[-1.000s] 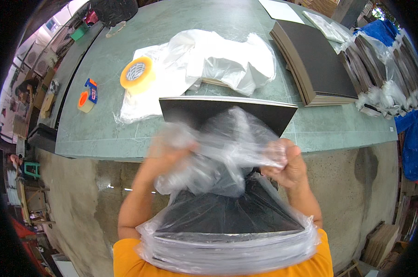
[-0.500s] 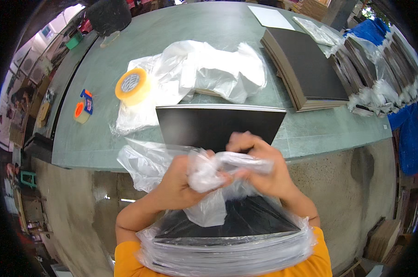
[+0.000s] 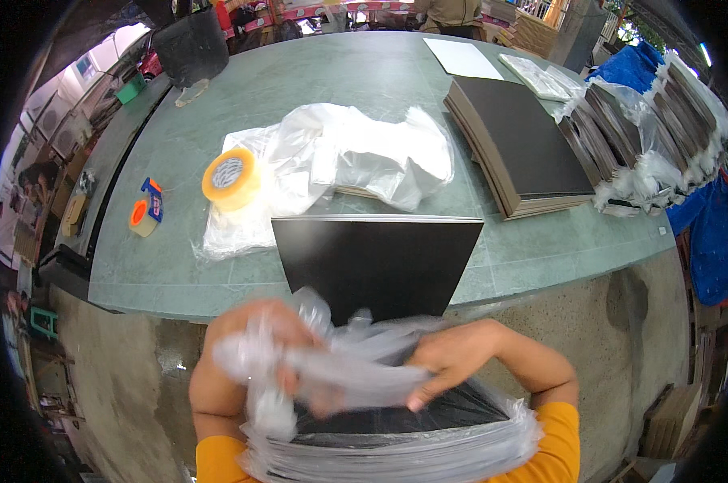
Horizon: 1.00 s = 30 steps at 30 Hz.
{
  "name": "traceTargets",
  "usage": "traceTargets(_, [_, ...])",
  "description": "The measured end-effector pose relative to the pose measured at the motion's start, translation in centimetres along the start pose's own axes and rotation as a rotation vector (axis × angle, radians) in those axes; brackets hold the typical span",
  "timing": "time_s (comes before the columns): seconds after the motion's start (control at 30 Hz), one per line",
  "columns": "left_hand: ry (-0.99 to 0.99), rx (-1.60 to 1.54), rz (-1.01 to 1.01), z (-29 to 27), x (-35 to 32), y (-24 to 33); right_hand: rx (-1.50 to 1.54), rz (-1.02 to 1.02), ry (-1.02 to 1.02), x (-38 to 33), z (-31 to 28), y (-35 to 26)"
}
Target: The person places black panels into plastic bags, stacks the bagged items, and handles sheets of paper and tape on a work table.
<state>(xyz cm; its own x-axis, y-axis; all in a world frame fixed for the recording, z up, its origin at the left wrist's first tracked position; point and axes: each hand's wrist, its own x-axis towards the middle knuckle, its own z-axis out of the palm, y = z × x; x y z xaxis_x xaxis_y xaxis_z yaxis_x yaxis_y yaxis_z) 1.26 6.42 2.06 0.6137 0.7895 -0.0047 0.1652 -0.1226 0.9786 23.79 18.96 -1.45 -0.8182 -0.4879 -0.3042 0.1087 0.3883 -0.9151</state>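
Note:
Clear plastic bag material (image 3: pixel 364 378), smeared by motion, stretches between my hands. My left hand (image 3: pixel 267 334) is closed round a bunched part of it; the fingers are blurred. My right hand (image 3: pixel 456 354) pinches the other side, thumb pointing down. Below, against my body, rests a pile of black boards in clear plastic (image 3: pixel 396 447), with its layered edges toward me. Just beyond my hands, a black board (image 3: pixel 372 262) leans at the near table edge, its pale top edge showing; the plastic hides its lower part.
On the green table (image 3: pixel 315 76) lie white plastic bags (image 3: pixel 364 149), a tape roll (image 3: pixel 232 179) and a small tape dispenser (image 3: pixel 146 205). A black board stack (image 3: pixel 521 145) and bagged boards (image 3: pixel 621 133) occupy the right. A black bin (image 3: pixel 191 48) stands far left.
My hands have moved apart and lower, my left hand going leftward, stretching the plastic between them. The loose plastic by the near table edge has been drawn in. The view has tilted up slightly.

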Motion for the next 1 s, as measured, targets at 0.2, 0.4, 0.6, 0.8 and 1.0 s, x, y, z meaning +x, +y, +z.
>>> traceTargets(0.2, [-0.025,1.066,-0.613,2.3,-1.2,-3.6,-0.873,0.619,0.103,-3.7,2.1,2.0])
traceTargets(0.4, [0.434,0.428,-0.140,2.2,-3.4,-0.9,-0.314,0.301,1.639,-7.6,-0.3,0.1])
traceTargets(0.6, [1.376,1.033,-0.283,-2.7,-3.0,-1.6,-0.873,0.206,1.587,-2.6,0.1,0.9])
traceTargets(0.8, [1.038,1.151,-0.321,-1.1,-2.5,-1.8,-0.750,0.444,1.614,-4.7,1.2,1.6])
traceTargets(1.0, [1.048,0.647,-0.086,-1.2,-4.4,-1.8,0.028,-0.120,1.619,-8.0,2.8,2.0])
